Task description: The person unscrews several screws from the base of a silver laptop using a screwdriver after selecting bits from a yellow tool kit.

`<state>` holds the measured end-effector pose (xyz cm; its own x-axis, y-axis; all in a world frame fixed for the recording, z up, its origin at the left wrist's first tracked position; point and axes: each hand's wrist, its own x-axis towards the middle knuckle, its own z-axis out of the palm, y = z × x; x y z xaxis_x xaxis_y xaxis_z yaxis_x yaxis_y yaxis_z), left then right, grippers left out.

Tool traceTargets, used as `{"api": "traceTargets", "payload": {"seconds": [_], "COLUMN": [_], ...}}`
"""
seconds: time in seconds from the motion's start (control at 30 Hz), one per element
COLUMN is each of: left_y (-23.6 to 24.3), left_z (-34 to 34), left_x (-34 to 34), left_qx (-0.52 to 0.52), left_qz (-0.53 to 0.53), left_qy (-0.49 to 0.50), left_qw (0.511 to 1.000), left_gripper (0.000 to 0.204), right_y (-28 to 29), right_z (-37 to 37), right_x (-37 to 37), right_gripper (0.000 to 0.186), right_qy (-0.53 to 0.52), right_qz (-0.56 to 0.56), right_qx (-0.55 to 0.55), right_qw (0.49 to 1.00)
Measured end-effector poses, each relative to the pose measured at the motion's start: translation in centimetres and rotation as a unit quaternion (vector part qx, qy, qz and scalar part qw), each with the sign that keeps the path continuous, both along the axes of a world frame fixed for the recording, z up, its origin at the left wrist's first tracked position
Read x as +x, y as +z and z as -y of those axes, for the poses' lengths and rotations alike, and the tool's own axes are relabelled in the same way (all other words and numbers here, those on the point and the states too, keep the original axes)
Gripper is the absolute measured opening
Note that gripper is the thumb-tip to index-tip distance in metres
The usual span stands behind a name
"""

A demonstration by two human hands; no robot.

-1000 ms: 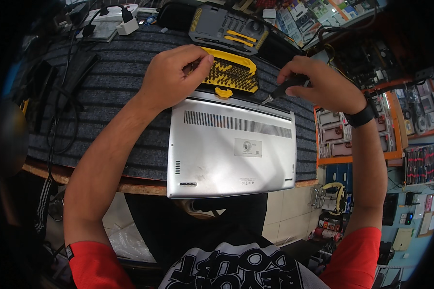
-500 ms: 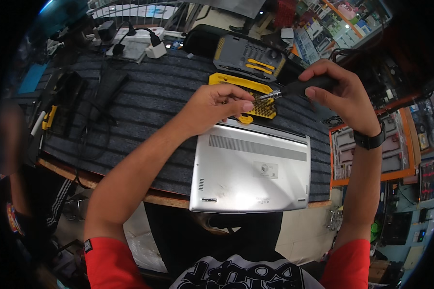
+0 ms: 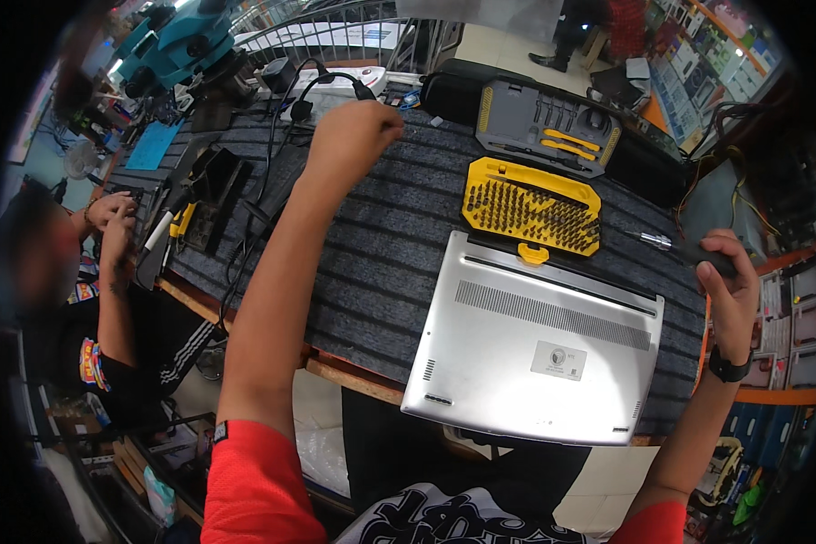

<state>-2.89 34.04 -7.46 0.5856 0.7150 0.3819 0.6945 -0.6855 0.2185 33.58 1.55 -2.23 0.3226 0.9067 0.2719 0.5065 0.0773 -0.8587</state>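
Observation:
My right hand (image 3: 733, 295) is closed round the black handle of a screwdriver (image 3: 655, 240), whose silver shaft points left, past the laptop's far right corner. My left hand (image 3: 355, 136) is raised above the far side of the mat, near a power strip. Its fingers are curled, and whatever they may hold is hidden. In front of me a silver laptop (image 3: 508, 372) lies closed, bottom side up, with its vent strip at the far side. Touching its far edge is a yellow bit case (image 3: 528, 257) filled with rows of small bits.
Beyond the bit case lies a grey tool tray (image 3: 517, 113) holding yellow pry tools. A white power strip (image 3: 372, 80) with black cables stands far left on the striped mat (image 3: 363, 299). At the left, another person's hands (image 3: 113, 218) are near a black holder (image 3: 213, 195).
My left hand has moved from the screwdriver's tip to the far left, uncovering the bit case. The right hand has lowered the screwdriver to the right. The view has shifted left.

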Motion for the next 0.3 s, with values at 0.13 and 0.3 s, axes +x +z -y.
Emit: {"api": "traceTargets", "payload": {"seconds": [0.13, 0.3], "left_y": [0.3, 0.5], "left_z": [-1.7, -4.2], "left_x": [2.8, 4.0], "left_qx": [0.008, 0.002], "left_qz": [-0.176, -0.251], "left_qy": [0.034, 0.015], "left_qw": [0.984, 0.968], "left_gripper": [0.014, 0.015], "right_y": [-2.9, -4.7], "right_z": [0.8, 1.3], "right_x": [1.9, 2.5], "right_gripper": [0.022, 0.027], "right_qy": [-0.028, -0.050], "right_qz": [-0.047, -0.083], "right_qx": [0.016, 0.050], "right_qw": [0.998, 0.994]}}
